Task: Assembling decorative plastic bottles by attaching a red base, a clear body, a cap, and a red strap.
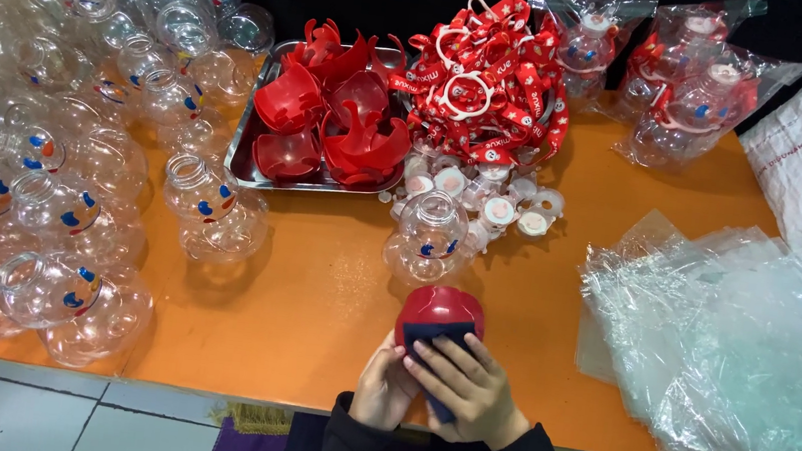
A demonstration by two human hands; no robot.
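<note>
Red domed cap held just above the near edge of the orange surface, cupped from below and behind by the left hand, whose fingers close around its lower left side, apparently to steady it; the right hand lies over its front, fingers curled and pressing a dark blue cloth flat against the red shell. Just beyond both hands stands a clear plastic bottle, upright, mouth open, within easy reach. Farther ahead, a metal tray holds more red caps, with a heap of red straps beside it. Left of the hands, clear bottles crowd together; to the right lie clear plastic bags, stacked loosely
</note>
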